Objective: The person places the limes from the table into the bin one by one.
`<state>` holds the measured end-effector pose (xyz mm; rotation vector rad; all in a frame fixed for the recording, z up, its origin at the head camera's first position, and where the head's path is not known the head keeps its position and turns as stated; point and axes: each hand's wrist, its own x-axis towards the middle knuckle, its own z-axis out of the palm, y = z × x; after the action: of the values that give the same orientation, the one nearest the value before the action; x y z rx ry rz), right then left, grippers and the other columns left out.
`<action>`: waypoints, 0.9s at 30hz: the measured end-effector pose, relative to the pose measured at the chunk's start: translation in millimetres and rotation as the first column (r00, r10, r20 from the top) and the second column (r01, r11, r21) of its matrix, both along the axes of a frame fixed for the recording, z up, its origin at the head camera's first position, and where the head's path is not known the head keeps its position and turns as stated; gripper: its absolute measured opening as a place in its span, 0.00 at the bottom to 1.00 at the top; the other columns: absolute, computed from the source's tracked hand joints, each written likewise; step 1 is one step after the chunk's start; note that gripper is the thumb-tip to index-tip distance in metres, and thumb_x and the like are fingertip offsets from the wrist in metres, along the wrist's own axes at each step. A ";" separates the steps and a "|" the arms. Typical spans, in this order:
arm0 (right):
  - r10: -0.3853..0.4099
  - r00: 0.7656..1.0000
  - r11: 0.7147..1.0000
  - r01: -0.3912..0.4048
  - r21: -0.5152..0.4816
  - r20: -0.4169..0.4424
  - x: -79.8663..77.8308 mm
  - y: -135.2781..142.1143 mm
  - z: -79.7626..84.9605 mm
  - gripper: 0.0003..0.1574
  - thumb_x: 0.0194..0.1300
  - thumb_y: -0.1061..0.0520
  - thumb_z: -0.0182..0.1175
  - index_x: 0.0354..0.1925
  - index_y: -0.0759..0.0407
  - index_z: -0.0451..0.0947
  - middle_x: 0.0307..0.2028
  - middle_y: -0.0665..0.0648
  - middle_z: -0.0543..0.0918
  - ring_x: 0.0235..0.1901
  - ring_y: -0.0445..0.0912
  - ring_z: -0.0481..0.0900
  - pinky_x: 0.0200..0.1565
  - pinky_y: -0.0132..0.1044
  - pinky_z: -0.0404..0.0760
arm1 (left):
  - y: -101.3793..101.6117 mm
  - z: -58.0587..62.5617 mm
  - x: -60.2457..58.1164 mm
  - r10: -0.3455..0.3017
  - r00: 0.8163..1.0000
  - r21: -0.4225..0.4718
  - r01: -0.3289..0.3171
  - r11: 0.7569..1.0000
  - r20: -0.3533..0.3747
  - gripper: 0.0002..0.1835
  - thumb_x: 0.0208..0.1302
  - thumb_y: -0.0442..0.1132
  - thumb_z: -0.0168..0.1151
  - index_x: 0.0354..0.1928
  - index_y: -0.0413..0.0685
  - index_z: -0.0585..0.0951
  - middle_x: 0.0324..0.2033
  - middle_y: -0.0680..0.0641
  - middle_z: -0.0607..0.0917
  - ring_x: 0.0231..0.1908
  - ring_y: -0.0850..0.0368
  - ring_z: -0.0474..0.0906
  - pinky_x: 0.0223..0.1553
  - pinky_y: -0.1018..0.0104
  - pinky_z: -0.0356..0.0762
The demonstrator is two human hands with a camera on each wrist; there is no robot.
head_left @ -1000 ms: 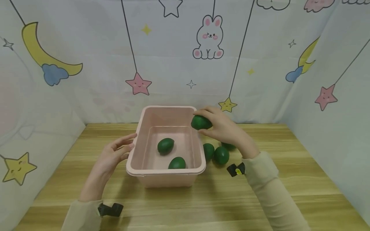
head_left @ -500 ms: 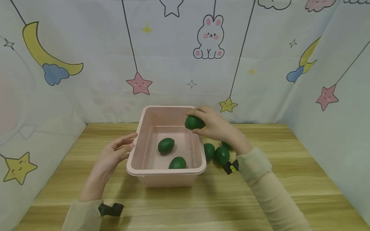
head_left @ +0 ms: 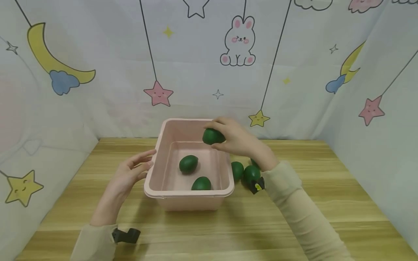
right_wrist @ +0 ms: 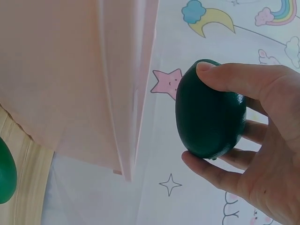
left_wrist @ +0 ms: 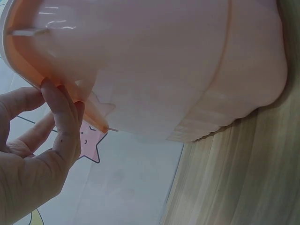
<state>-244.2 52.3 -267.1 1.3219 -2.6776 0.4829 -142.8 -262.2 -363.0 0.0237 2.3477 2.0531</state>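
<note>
My right hand [head_left: 240,139] holds a dark green avocado [head_left: 213,136] above the right side of a pink plastic tub [head_left: 189,201]. In the right wrist view the thumb lies across one end of that avocado [right_wrist: 208,112] and the fingers curl round the other side. Inside the tub, one avocado [head_left: 188,164] lies near the middle and another [head_left: 201,183] near the front wall, partly hidden by it. My left hand [head_left: 130,172] rests its fingertips against the tub's left rim. In the left wrist view those fingers [left_wrist: 61,108] touch the rim's underside from outside.
Several more avocados [head_left: 237,171] lie on the wooden table [head_left: 183,235] just right of the tub, partly hidden by the tub and right forearm. A white cloth [head_left: 196,65] printed with stars, moons and a rabbit hangs behind and at both sides.
My right hand has carried the avocado left, from beside the tub's right rim to over its inside. The left hand stays at the left rim.
</note>
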 end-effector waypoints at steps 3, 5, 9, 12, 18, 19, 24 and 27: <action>-0.001 1.000 1.000 0.001 0.015 0.007 0.1 -3.1 0.4 0.34 0.60 0.53 0.67 0.64 0.49 0.70 0.60 0.56 0.73 0.61 0.52 0.69 0.64 0.47 0.71 | 0.1 0.1 0.2 0.002 1.000 -0.005 -0.002 1.000 -0.001 0.31 0.68 0.48 0.59 0.70 0.46 0.66 0.55 0.48 0.68 0.47 0.70 0.75 0.49 0.78 0.79; -0.002 1.000 1.000 0.002 0.024 0.010 -0.2 -5.8 0.7 0.34 0.60 0.53 0.67 0.64 0.49 0.71 0.60 0.55 0.73 0.61 0.52 0.68 0.65 0.47 0.70 | 0.3 0.6 0.7 0.005 1.000 -0.008 -0.005 1.000 0.000 0.31 0.68 0.47 0.59 0.70 0.46 0.66 0.55 0.48 0.67 0.47 0.70 0.75 0.49 0.78 0.79; 0.002 1.000 0.999 -0.002 0.048 0.009 -1.1 -11.4 1.6 0.34 0.60 0.53 0.67 0.64 0.49 0.71 0.60 0.56 0.73 0.61 0.52 0.68 0.64 0.46 0.70 | 0.2 1.5 2.4 0.012 1.000 -0.006 -0.012 1.000 0.002 0.31 0.68 0.47 0.59 0.69 0.46 0.66 0.56 0.47 0.67 0.47 0.70 0.75 0.48 0.79 0.79; 0.009 1.000 0.998 -0.010 0.058 0.016 -1.0 -15.4 3.0 0.34 0.60 0.53 0.67 0.64 0.50 0.70 0.61 0.56 0.72 0.62 0.53 0.68 0.64 0.46 0.71 | 0.2 1.8 2.6 0.016 1.000 -0.008 -0.016 1.000 0.005 0.31 0.68 0.48 0.59 0.69 0.47 0.67 0.55 0.48 0.68 0.47 0.71 0.75 0.48 0.79 0.79; -0.003 0.999 0.998 0.000 0.065 0.046 -1.8 -20.6 5.3 0.33 0.61 0.54 0.66 0.64 0.49 0.70 0.62 0.56 0.71 0.61 0.52 0.67 0.62 0.45 0.74 | 0.7 1.9 0.5 0.014 1.000 -0.013 -0.014 1.000 0.005 0.31 0.68 0.48 0.58 0.70 0.47 0.66 0.55 0.49 0.68 0.47 0.71 0.75 0.48 0.79 0.79; -0.006 0.999 0.998 0.003 0.068 0.047 -2.2 -21.3 5.3 0.33 0.61 0.54 0.66 0.64 0.49 0.70 0.62 0.56 0.71 0.61 0.52 0.68 0.61 0.44 0.74 | 0.7 2.1 0.5 0.013 1.000 -0.014 -0.013 1.000 0.003 0.31 0.68 0.48 0.58 0.70 0.47 0.66 0.55 0.49 0.68 0.47 0.71 0.75 0.49 0.79 0.79; 0.005 0.999 0.996 -0.008 0.085 0.040 -5.1 -25.5 3.2 0.34 0.61 0.53 0.66 0.64 0.49 0.70 0.62 0.57 0.71 0.60 0.52 0.68 0.61 0.44 0.74 | 1.1 2.5 1.9 0.010 1.000 -0.028 -0.010 1.000 -0.003 0.31 0.68 0.48 0.58 0.69 0.46 0.66 0.55 0.48 0.69 0.47 0.71 0.75 0.48 0.78 0.79; 0.013 0.999 0.995 -0.017 0.100 0.035 -7.6 -28.8 1.2 0.33 0.61 0.53 0.66 0.64 0.48 0.70 0.61 0.56 0.72 0.61 0.52 0.68 0.61 0.45 0.73 | 1.6 2.8 2.3 0.009 1.000 -0.033 -0.009 0.999 -0.004 0.31 0.68 0.48 0.58 0.69 0.45 0.66 0.54 0.49 0.69 0.47 0.71 0.75 0.48 0.77 0.80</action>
<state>-251.9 23.5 -265.9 1.3726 -2.7553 0.3813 -140.5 -260.5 -360.2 0.0167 2.3881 2.0198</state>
